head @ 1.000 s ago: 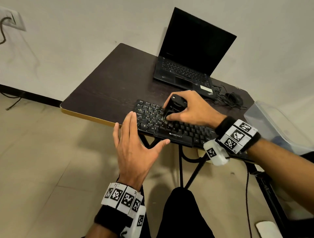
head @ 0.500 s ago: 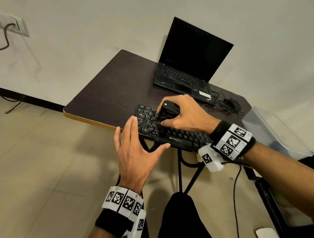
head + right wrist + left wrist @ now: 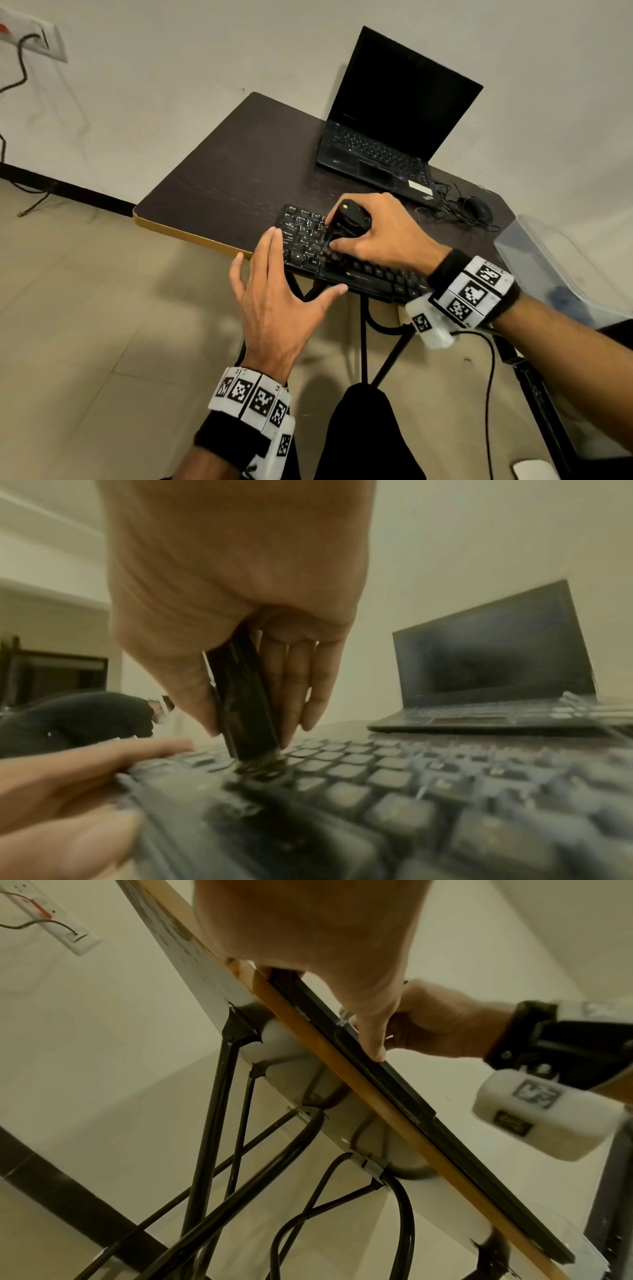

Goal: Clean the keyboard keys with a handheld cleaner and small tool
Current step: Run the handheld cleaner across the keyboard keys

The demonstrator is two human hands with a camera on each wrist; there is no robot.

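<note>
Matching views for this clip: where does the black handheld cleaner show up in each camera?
Head: handheld cleaner centre, gripped by the right hand over the keyboard's left half.
Left wrist: not visible; the right hand hides it.
Right wrist: centre, upright between the fingers, tip on the keys.
Shared landmark: the keyboard, in all three views.

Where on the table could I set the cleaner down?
Bare tabletop lies left of the laptop, behind the keyboard. Crowded on the right: mouse with its tangled cable.

Pale wall [image 3: 171, 85], beige tiled floor [image 3: 85, 325], dark wooden table [image 3: 233, 178].
</note>
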